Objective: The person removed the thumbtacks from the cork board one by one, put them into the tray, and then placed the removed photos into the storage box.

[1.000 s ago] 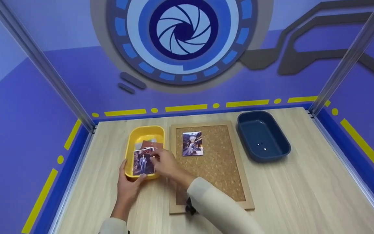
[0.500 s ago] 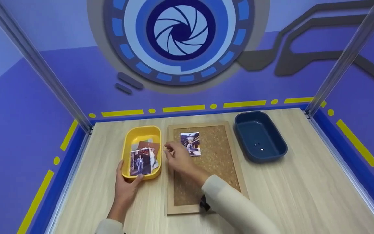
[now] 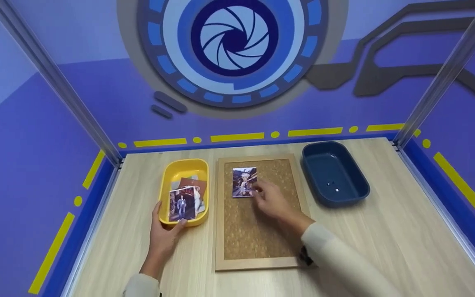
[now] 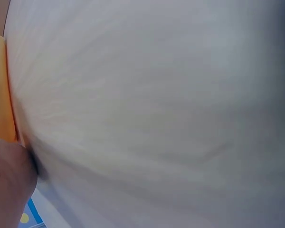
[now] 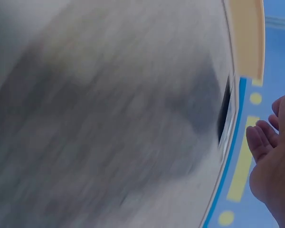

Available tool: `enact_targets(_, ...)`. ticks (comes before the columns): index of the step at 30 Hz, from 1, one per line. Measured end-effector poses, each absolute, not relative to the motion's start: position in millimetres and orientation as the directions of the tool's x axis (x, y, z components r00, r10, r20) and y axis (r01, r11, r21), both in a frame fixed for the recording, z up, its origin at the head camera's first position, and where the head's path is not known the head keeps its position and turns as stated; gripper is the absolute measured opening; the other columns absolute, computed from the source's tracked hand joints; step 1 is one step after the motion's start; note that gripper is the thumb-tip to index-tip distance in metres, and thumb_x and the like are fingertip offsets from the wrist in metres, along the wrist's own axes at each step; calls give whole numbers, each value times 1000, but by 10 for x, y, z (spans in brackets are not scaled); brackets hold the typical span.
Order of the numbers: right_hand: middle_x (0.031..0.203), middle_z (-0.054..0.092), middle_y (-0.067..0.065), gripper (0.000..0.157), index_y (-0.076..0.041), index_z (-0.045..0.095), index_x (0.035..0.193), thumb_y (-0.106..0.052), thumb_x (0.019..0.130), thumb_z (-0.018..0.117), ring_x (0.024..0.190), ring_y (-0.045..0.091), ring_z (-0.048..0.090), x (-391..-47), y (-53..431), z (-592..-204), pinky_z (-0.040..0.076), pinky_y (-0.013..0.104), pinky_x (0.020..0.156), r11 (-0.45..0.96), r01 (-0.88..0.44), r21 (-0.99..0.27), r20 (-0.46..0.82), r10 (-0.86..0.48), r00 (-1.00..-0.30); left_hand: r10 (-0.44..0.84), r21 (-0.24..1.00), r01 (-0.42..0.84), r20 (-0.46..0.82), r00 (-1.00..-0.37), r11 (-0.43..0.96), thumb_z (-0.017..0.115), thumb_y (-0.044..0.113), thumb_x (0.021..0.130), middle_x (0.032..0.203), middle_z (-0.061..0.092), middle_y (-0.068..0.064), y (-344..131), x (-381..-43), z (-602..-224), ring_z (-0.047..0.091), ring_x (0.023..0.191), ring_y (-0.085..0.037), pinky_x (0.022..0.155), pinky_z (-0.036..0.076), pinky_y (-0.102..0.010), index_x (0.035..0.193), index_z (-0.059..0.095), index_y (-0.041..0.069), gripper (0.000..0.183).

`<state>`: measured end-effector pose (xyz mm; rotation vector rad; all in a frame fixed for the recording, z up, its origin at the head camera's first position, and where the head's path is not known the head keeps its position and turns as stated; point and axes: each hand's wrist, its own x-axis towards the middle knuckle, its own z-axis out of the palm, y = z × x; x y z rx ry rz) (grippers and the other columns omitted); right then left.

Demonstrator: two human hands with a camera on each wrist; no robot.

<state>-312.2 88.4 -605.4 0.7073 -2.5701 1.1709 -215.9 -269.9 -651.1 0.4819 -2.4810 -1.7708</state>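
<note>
My left hand (image 3: 164,237) grips the near left corner of a yellow tray (image 3: 184,166), thumb over the front rim beside a photo (image 3: 182,206) of a standing person. That photo lies on top of other prints and a brown card (image 3: 193,182) in the tray. Over a wood-framed corkboard (image 3: 241,231), my right hand (image 3: 273,202) hovers with loosely bent fingers and nothing visible in them. Its fingertips overlap the right edge of another photo (image 3: 241,181), which lies at the board's upper left. In the right wrist view the fingers (image 5: 259,145) show half curled.
At the board's right stands a dark blue tray (image 3: 320,165) with a few tiny shiny pieces (image 3: 337,190) in it. A purple-blue wall (image 3: 262,115) closes off the back of the wooden tabletop (image 3: 386,231), and metal posts (image 3: 439,78) rise at the back corners.
My right hand has left the top photo in the yellow tray and moved right across the corkboard, past the pinned-side photo there. The photo stays in the tray. My left hand keeps its hold.
</note>
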Motion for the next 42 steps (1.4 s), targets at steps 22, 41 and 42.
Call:
enact_targets(22, 99, 72, 3, 10, -4, 76, 108, -9, 102, 70, 92, 15, 67, -2923, 1722, -6167, 60, 36, 83, 655, -325, -683, 264, -194, -945, -337, 899, -204, -68, -939, 387, 84, 41, 93, 178, 17, -10, -2634, -2134, -6420, 22, 163, -36, 136, 15, -62, 172, 13, 30, 107)
enact_targets(41, 98, 73, 5, 13, -2, 76, 111, -9, 101, 71, 92, 14, 67, -2906, 1666, -6116, 61, 37, 83, 661, -284, -694, 215, -185, -959, -22, 593, 374, 552, -833, 714, 90, 16, 81, 128, 71, -15, -1533, -2355, -6018, 63, 124, -37, 105, 44, -57, 120, 74, 4, 43)
enact_targets(42, 98, 73, 5, 13, -2, 76, 111, -9, 101, 71, 92, 14, 67, -2909, 1659, -6119, 60, 36, 83, 660, -284, -696, 215, -186, -959, -9, 596, 379, 544, -839, 708, 89, 15, 83, 126, 71, -15, -1482, -2362, -6010, 64, 122, -36, 104, 46, -56, 119, 75, 4, 41)
